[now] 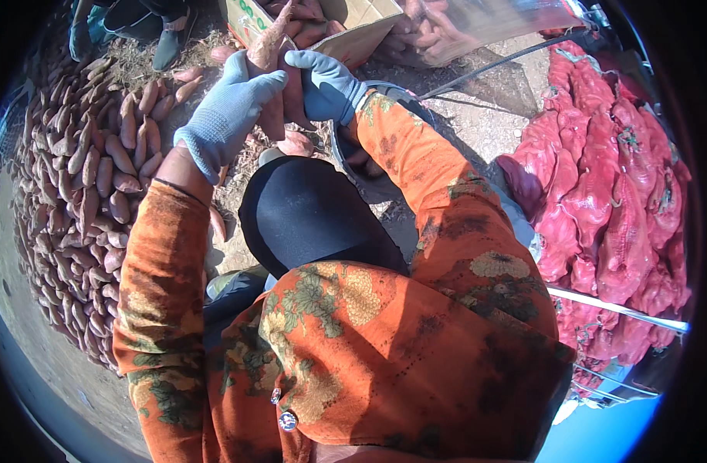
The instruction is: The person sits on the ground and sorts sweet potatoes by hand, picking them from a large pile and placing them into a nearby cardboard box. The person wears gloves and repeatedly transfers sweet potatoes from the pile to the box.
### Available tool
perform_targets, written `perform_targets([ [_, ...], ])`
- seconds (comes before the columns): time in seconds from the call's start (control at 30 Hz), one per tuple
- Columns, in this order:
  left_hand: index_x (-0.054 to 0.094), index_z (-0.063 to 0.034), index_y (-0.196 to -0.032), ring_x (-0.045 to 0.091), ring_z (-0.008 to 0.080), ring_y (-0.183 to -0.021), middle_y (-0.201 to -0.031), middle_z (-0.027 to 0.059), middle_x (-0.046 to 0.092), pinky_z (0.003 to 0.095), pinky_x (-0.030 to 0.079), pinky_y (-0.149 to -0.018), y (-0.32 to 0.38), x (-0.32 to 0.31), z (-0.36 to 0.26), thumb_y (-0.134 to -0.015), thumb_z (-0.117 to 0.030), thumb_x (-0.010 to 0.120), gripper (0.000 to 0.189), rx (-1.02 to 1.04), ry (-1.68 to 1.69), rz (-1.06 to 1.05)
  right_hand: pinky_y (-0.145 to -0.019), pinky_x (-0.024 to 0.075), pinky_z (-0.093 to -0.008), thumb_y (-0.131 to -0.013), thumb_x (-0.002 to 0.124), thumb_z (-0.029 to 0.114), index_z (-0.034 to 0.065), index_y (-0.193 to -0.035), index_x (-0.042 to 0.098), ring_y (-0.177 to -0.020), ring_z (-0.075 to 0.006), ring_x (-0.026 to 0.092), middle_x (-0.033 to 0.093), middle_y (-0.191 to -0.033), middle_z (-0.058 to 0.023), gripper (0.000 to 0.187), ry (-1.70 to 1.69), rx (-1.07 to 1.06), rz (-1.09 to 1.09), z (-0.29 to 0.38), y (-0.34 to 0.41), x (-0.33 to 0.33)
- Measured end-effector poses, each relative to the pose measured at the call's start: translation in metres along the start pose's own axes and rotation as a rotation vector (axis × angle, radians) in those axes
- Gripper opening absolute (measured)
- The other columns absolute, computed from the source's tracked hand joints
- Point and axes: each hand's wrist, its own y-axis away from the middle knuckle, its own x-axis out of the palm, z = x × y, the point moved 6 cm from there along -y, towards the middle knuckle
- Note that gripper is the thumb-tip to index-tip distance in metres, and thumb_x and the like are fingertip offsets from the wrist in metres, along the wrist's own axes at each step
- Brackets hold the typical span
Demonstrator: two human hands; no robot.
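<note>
My left hand point(229, 110), in a light blue knit glove, holds a long sweet potato point(268, 52) near the top centre, thumb across it. My right hand point(324, 84), gloved alike, grips a second, redder sweet potato point(294, 89) beside the first one. The two are held side by side and seem to touch. Just beyond them stands an open cardboard box point(359, 43) with sweet potatoes inside. Under my right forearm is a dark bucket point(345, 153), partly hidden, with some sweet potatoes in it.
A large heap of sweet potatoes point(87, 191) covers the ground at the left. Filled red mesh sacks point(596, 191) are piled at the right. Plastic film point(492, 17) lies over more sweet potatoes at the top. Another person's foot point(168, 46) shows at the upper left.
</note>
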Motion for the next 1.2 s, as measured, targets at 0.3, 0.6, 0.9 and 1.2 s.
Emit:
perform_targets([
  [0.3,0.039,-0.0077,-0.154,0.056,0.024,-0.129,-0.144,0.011,0.051,0.0389,0.05,-0.104,0.018,0.018,-0.01,-0.103,-0.025,0.059,0.057,0.011,0.286,-0.01,-0.084,0.0549,-0.0343,-0.105,0.054,0.027,0.0062,-0.111,0.061,-0.097,-0.0203,0.063,0.064,-0.098,-0.0065,0.023,0.065,0.04,-0.373,0.034,0.162,-0.123],
  [0.6,0.058,-0.0139,-0.124,0.06,0.0196,-0.077,-0.102,0.004,0.059,0.0339,0.055,-0.065,0.208,-0.071,0.28,-0.096,-0.023,0.065,0.03,-0.865,0.679,-0.942,-0.103,0.0491,-0.0347,-0.104,0.059,0.022,0.0038,-0.142,0.054,-0.124,-0.0202,0.058,0.059,-0.137,-0.009,0.042,0.769,0.034,-0.535,0.032,0.105,-0.105],
  [0.9,0.055,0.0005,-0.128,0.066,0.041,-0.114,-0.119,0.0289,0.067,0.0455,0.049,-0.1,0.208,0.04,0.39,-0.083,-0.046,0.072,0.067,-1.073,-0.355,-0.329,-0.087,0.0489,-0.0224,-0.101,0.062,0.023,0.0085,-0.134,0.062,-0.109,-0.0078,0.059,0.06,-0.128,-0.0042,0.035,1.08,0.255,0.155,-0.127,-0.113,-0.076],
  [1.2,0.055,0.0007,-0.116,0.07,0.0405,-0.1,-0.106,0.0268,0.071,0.0475,0.052,-0.09,0.193,0.034,0.397,-0.087,-0.046,0.071,0.057,-1.078,-0.318,-0.449,-0.089,0.0536,-0.0244,-0.102,0.059,0.014,0.0036,-0.139,0.053,-0.108,-0.0132,0.062,0.06,-0.12,-0.006,0.039,0.586,0.657,-0.108,-0.172,-0.122,-0.135],
])
